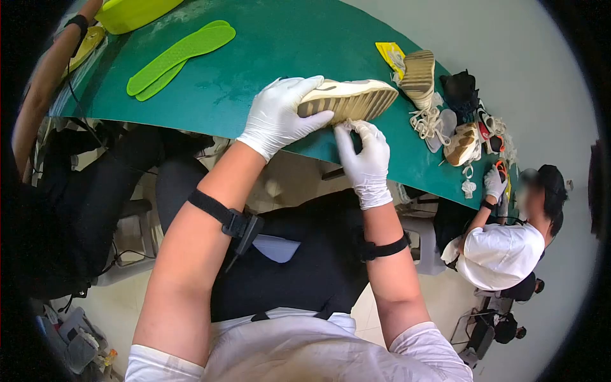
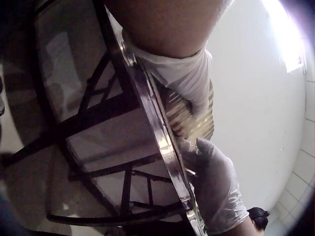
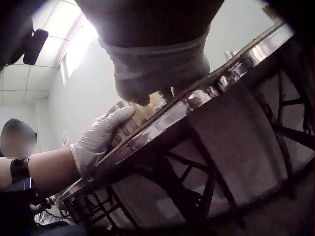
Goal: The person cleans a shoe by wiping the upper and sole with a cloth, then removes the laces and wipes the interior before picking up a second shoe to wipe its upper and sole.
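Note:
A cream sneaker (image 1: 350, 100) is tipped on its side over the near table edge, its ribbed tan sole facing me. My gloved left hand (image 1: 280, 113) grips one end, thumb along the sole and fingers over the upper. Below the sole's near edge is my gloved right hand (image 1: 368, 156), thumb and curled fingertips pinching at the shoe there. In the left wrist view the ribbed sole (image 2: 189, 118) shows between both hands. The right wrist view has the right hand (image 3: 157, 78) covering part of the shoe, with the left hand (image 3: 101, 137) beyond.
Two green insoles (image 1: 181, 58) lie on the green table (image 1: 286, 38), near a yellow-green basin (image 1: 137, 14). To the right are another shoe (image 1: 418, 77), a yellow packet (image 1: 390, 57), white laces (image 1: 428, 122) and a brown-white shoe (image 1: 463, 145). Another person (image 1: 509, 239) sits at the right.

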Demonstrator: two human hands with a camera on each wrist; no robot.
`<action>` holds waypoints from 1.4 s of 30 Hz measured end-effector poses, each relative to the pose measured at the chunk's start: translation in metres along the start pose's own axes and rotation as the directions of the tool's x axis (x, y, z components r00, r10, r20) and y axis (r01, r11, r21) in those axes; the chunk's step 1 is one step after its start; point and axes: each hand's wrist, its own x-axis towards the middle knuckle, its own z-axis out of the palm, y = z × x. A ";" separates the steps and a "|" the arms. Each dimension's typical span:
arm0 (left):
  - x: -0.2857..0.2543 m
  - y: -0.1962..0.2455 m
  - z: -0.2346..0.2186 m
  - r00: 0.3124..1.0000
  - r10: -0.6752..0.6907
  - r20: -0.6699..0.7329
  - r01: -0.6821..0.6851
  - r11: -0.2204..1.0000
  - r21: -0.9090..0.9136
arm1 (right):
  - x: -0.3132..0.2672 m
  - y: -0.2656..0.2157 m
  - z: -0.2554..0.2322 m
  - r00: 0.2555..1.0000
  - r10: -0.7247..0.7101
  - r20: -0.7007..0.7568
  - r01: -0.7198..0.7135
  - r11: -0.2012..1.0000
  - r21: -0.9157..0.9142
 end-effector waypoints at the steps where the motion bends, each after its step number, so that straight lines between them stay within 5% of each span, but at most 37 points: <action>1: 0.004 -0.001 0.000 1.000 0.001 0.003 -0.001 1.000 0.001 | 0.004 -0.005 0.001 1.000 -0.025 -0.009 0.024 0.994 -0.104; 6: 0.004 0.000 0.000 1.000 -0.003 0.007 0.002 1.000 0.024 | 0.004 0.011 0.005 0.999 0.017 0.041 -0.019 0.999 0.045; 9: 0.004 0.002 -0.003 1.000 -0.011 0.013 0.011 1.000 0.005 | 0.014 0.005 -0.014 0.861 0.353 0.367 -0.491 0.765 0.417; 13: 0.004 0.002 -0.002 1.000 -0.020 0.001 0.020 0.999 -0.034 | 0.029 -0.005 -0.029 0.921 0.302 0.246 -0.375 0.516 0.770; 16: 0.003 0.000 0.000 1.000 -0.008 -0.002 0.008 0.999 -0.037 | 0.043 -0.015 -0.036 0.928 0.328 0.178 -0.348 0.584 0.734; 18: 0.004 0.001 0.000 1.000 -0.007 -0.005 0.007 0.999 -0.033 | 0.049 -0.016 -0.035 0.987 0.147 0.063 -0.159 0.939 0.305; 19: 0.004 0.002 -0.001 1.000 -0.005 -0.008 0.005 0.999 -0.046 | 0.050 -0.015 -0.032 0.987 0.146 0.064 -0.159 0.939 0.303; 20: 0.004 0.002 -0.001 1.000 -0.003 -0.011 0.002 0.998 -0.059 | 0.051 -0.012 -0.027 1.000 0.005 0.006 -0.006 0.976 0.219; 22: 0.006 -0.001 0.000 0.999 0.023 -0.033 -0.025 0.998 -0.052 | 0.056 -0.010 -0.017 0.973 -0.206 -0.104 0.220 0.963 0.154; 25: 0.005 -0.002 0.002 0.998 0.038 -0.054 -0.041 0.998 -0.048 | 0.060 -0.012 -0.019 0.955 -0.278 -0.106 0.278 0.960 -0.008; 30: 0.005 0.000 0.001 0.998 0.026 -0.053 -0.029 0.997 -0.065 | 0.066 -0.010 -0.029 0.956 -0.286 0.063 0.281 0.957 0.078; 42: 0.004 0.000 0.001 0.997 0.047 -0.061 -0.051 0.997 -0.061 | 0.035 -0.021 0.005 0.955 -0.245 -0.169 0.255 0.966 0.038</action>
